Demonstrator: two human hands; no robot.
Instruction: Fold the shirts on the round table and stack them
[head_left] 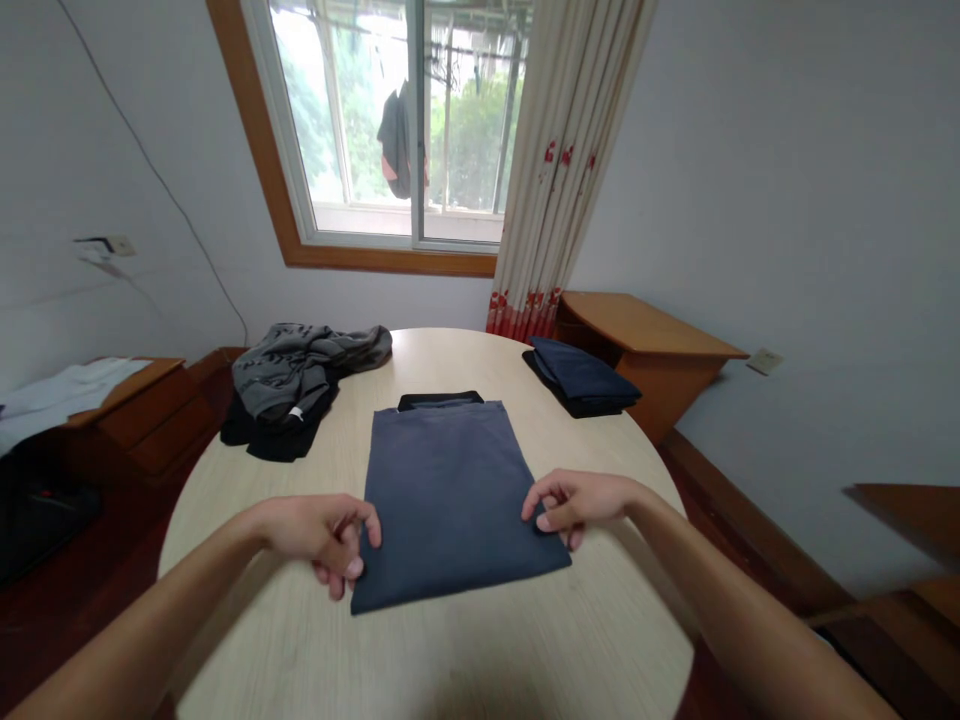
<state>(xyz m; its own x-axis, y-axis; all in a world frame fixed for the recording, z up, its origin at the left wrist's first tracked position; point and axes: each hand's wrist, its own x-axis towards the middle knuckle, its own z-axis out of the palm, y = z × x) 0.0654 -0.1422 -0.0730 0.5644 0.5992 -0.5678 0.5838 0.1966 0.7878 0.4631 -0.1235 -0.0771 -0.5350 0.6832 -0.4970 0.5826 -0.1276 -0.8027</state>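
Note:
A dark blue-grey shirt (450, 490), folded into a near rectangle, lies flat on the round table in front of me. Its black collar-like band (441, 400) sticks out at the far edge. At the shirt's near left side is my left hand (326, 540), fingers loosely bent, with the index finger and thumb apart over the edge. My right hand (577, 502) is at the opposite side, its fingers also loosely curved and apart, thumb and index tips by the cloth. Neither hand shows a firm hold on the fabric.
The pale round table (300, 640) carries a crumpled grey and black clothes pile (292, 375) at back left and folded dark clothes (581, 375) at back right. A wooden desk (652, 325) stands beyond the right rim, near a curtain (562, 150) and window (412, 120).

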